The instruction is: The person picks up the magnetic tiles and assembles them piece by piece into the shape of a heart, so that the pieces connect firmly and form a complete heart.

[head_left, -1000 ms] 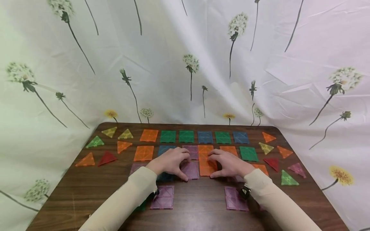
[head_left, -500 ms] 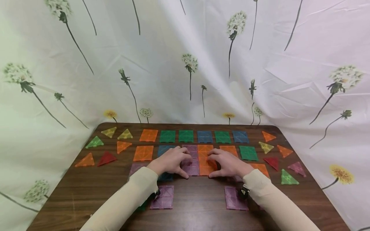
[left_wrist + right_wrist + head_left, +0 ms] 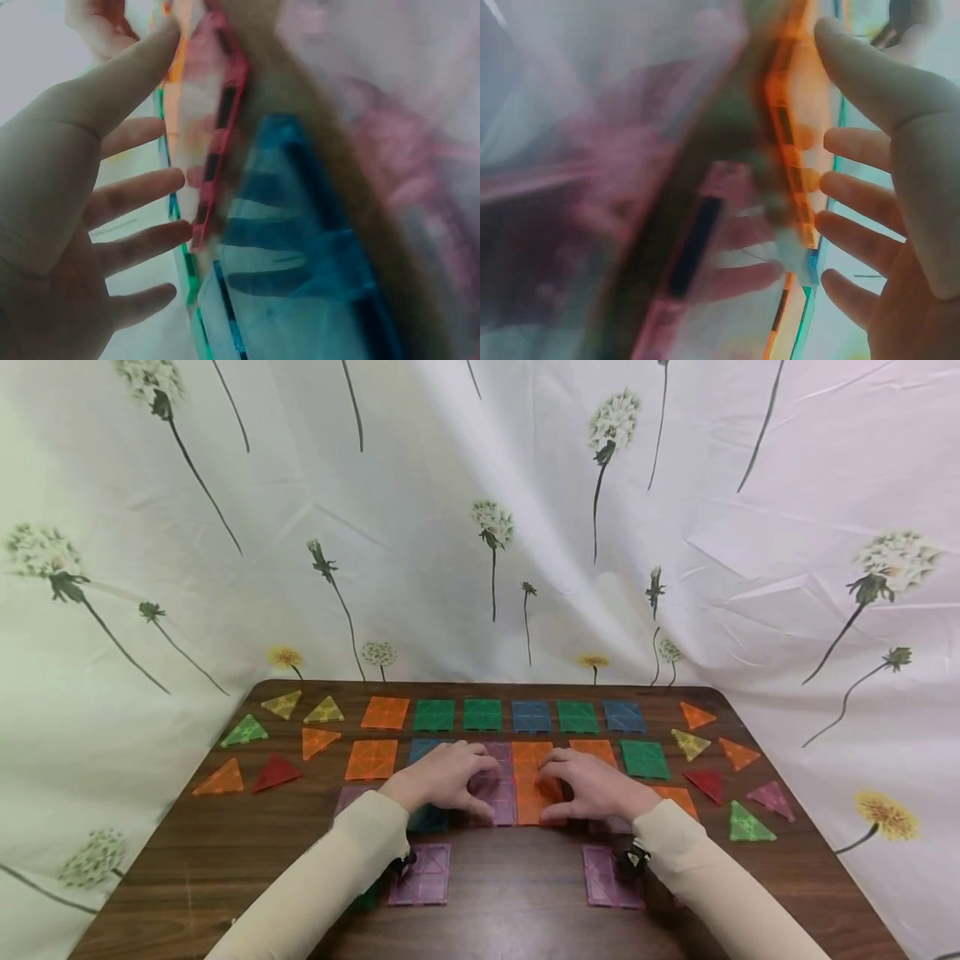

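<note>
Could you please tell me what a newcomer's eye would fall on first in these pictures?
Probably the left hand and right hand, facing each other over purple tiles and orange tiles that lie side by side mid-table. Next, perhaps, the bright triangles along the left and right sides of the brown table, and the dandelion-print cloth hanging behind it.

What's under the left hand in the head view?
Parts of a far blue square tile, a near blue square tile and purple square tiles show around the left hand. The hand hides the rest, including whatever lies between the blue tiles.
</note>
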A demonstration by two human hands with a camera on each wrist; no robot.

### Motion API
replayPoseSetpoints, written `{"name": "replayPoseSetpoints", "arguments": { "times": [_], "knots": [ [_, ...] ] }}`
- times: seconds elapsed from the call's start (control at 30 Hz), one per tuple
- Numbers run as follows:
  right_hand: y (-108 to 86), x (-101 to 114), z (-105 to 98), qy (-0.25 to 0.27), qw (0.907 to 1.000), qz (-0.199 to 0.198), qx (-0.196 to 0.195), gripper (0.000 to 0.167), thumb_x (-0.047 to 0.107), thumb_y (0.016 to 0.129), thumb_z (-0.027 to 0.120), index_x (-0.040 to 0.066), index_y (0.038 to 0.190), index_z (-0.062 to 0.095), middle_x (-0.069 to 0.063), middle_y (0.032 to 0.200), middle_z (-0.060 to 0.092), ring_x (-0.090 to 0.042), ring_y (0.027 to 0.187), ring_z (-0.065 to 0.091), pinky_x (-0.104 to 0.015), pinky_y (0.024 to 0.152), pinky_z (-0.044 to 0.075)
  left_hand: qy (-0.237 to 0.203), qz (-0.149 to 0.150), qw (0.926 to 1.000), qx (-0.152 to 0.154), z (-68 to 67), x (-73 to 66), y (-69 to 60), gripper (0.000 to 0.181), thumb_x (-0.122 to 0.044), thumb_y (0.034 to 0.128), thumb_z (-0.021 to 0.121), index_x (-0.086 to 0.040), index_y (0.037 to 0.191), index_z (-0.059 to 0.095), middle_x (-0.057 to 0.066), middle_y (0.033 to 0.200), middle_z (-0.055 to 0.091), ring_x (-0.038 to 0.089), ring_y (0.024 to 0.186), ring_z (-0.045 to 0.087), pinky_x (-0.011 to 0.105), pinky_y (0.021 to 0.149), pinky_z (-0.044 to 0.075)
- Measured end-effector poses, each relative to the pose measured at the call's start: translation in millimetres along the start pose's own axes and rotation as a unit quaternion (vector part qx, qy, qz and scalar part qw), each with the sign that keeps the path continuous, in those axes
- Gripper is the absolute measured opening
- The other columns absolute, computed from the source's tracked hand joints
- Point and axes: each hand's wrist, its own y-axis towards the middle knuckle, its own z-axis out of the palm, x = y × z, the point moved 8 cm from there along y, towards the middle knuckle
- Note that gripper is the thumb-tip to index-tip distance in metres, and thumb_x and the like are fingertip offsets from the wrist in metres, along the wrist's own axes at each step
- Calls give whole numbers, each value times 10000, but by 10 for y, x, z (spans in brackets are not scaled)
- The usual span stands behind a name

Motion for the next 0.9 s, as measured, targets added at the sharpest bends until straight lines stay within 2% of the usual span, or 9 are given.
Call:
{"name": "replayPoseSetpoints", "arguments": {
  "times": [0.1,0.2,0.37,0.53,0.67,0.9],
  "knots": [
    [42,-84,-80,559,9980,145,-272,539,447,976,753,88,1368,664,-57,1356,635,-245,1232,623,-478,1028,527,-502,-107,9986,-149,-71,79,40,604,-498,935,783,-171,1425,649,63,1411,606,255,1225,605,493,1058,508],
    [96,-213,-189,1102,9912,479,-550,574,401,998,737,52,1435,607,-83,1404,635,-283,1306,599,-515,1067,502,-938,-197,9946,-400,-165,182,104,553,-412,973,764,-133,1434,636,79,1451,595,276,1300,584,505,1105,478],
    [212,-442,-318,1639,9775,1088,-760,597,377,1016,718,72,1499,547,-101,1472,604,-337,1364,554,-563,1081,482,-1021,-432,9914,-697,-297,390,224,623,-385,994,743,-81,1505,559,119,1541,540,344,1438,482,559,1190,373],
    [350,-615,-341,2083,9636,1441,-853,597,372,1017,717,102,1513,524,-142,1513,567,-370,1388,522,-597,1121,434,-1124,-752,9873,-829,-325,608,319,702,-392,1003,728,-68,1569,470,147,1612,457,370,1490,414,575,1209,339],
    [455,-711,-350,2324,9558,1527,-958,615,357,1009,732,74,1511,517,-146,1524,558,-374,1419,498,-609,1153,395,-1280,-920,9832,-923,-318,733,376,714,-398,1003,725,-70,1577,455,149,1614,454,373,1488,414,574,1206,346],
    [599,-824,-398,2267,9540,1617,-1110,538,308,1018,724,98,1479,545,-175,1505,568,-363,1410,501,-591,1146,407,-1433,-1120,9785,-975,-312,845,453,708,-394,1016,703,-51,1578,443,168,1599,470,389,1476,422,576,1207,343]
  ]
}}
